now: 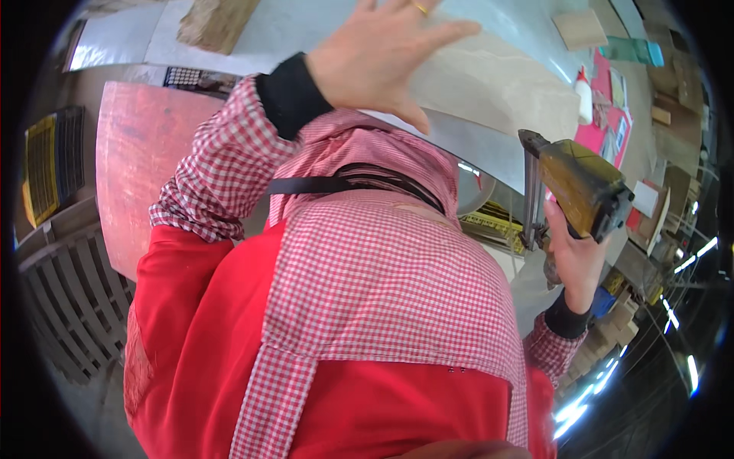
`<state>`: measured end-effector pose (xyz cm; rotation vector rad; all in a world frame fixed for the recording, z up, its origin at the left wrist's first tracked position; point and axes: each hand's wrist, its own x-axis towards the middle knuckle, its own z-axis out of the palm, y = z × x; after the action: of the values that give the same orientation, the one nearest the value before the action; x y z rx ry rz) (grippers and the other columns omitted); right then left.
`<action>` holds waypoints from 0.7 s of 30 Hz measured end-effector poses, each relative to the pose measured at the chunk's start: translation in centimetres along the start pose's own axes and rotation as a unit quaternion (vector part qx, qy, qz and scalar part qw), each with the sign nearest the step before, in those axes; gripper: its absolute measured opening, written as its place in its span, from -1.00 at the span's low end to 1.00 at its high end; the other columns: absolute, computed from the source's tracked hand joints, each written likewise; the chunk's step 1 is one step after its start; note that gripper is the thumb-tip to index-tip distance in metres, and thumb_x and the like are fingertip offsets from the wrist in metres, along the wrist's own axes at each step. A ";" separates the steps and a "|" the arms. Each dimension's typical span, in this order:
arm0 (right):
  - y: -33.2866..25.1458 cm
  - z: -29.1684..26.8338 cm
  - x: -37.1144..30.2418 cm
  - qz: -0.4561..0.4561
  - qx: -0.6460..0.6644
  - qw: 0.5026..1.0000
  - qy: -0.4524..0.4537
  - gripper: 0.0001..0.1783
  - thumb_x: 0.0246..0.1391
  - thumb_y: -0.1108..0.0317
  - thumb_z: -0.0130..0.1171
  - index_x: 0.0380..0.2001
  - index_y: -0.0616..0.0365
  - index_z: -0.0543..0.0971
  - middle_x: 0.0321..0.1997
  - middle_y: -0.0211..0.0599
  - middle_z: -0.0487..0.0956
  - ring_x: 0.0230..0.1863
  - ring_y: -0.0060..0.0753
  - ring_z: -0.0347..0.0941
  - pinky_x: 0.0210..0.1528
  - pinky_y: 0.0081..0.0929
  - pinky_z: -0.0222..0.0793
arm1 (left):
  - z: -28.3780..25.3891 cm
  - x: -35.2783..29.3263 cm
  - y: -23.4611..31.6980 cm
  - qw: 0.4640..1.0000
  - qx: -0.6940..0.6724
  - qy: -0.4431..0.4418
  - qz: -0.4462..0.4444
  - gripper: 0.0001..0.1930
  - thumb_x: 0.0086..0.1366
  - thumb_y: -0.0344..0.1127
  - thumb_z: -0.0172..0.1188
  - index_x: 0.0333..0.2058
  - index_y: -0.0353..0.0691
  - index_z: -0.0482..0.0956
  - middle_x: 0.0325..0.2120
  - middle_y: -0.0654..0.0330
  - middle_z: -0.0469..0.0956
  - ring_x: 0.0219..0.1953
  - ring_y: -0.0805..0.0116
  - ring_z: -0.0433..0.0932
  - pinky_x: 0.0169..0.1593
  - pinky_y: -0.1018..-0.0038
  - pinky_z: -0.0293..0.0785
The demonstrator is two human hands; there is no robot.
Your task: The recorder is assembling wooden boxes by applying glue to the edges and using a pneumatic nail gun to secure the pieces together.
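My left hand (pixel 382 57) is spread flat with fingers apart on a large pale panel (pixel 497 88) that lies on the workbench; a ring shows on one finger. My right hand (pixel 573 256) grips the handle of a worn yellow-brown nail gun (pixel 585 187), held upright just off the panel's right edge, nose pointing down. My checked sleeves and red apron fill the middle of the view and hide the panel's near edge.
A reddish board (pixel 141 161) leans at the left, above a grey slatted pallet (pixel 69 298) and a yellow crate (pixel 42 168). A white bottle (pixel 584 96), a pink sheet (pixel 608 134) and a cardboard piece (pixel 579 29) sit at the far right. Boxes crowd the right rim.
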<state>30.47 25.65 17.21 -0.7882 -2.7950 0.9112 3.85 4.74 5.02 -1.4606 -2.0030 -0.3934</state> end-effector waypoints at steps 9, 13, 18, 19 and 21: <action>-6.7 3.8 0.9 0.057 0.098 0.982 -0.150 -0.62 0.04 0.47 0.41 -0.08 0.37 0.57 -0.06 -0.23 0.66 -0.08 -0.44 0.57 -0.02 -0.48 0.45 | 3.2 -5.5 -0.6 0.895 -0.415 -0.079 -0.145 0.10 -0.27 -0.13 0.63 0.31 0.10 0.22 0.26 -0.14 0.18 0.14 -0.14 0.34 0.21 0.17 0.36; -7.6 4.5 1.4 0.054 0.053 0.982 -0.173 -0.61 0.04 0.46 0.41 -0.08 0.37 0.57 -0.06 -0.24 0.66 -0.08 -0.43 0.57 -0.01 -0.49 0.45 | 3.7 -5.2 0.6 0.887 -0.433 -0.048 -0.152 0.26 -0.36 -0.17 0.66 0.39 0.17 0.10 0.26 -0.18 0.17 0.15 -0.11 0.34 0.20 0.16 0.36; -8.0 4.8 1.1 0.079 0.050 0.982 -0.166 -0.58 0.04 0.44 0.41 -0.05 0.38 0.55 -0.05 -0.23 0.65 -0.09 -0.43 0.57 -0.02 -0.50 0.45 | 4.1 -5.5 0.8 0.891 -0.423 -0.038 -0.159 0.22 -0.35 -0.17 0.65 0.37 0.15 0.14 0.26 -0.18 0.17 0.14 -0.11 0.35 0.20 0.16 0.36; -8.0 4.8 1.0 0.085 0.056 0.982 -0.161 -0.56 0.05 0.43 0.42 -0.03 0.37 0.54 -0.05 -0.23 0.65 -0.08 -0.43 0.57 -0.02 -0.50 0.45 | 4.2 -5.6 0.9 0.894 -0.418 -0.036 -0.157 0.22 -0.35 -0.18 0.65 0.37 0.15 0.14 0.26 -0.18 0.17 0.14 -0.11 0.35 0.20 0.16 0.36; -7.8 5.0 0.7 0.096 0.068 0.982 -0.146 -0.54 0.05 0.41 0.42 -0.01 0.37 0.52 -0.03 -0.22 0.64 -0.08 -0.43 0.56 -0.02 -0.49 0.45 | 4.3 -5.5 0.9 0.896 -0.415 -0.032 -0.157 0.22 -0.36 -0.17 0.65 0.37 0.15 0.15 0.25 -0.18 0.17 0.14 -0.11 0.35 0.20 0.16 0.36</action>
<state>25.20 18.05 17.55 -0.9890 -2.8915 1.3367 4.44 3.41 -1.88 -1.6010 -2.2432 -1.5037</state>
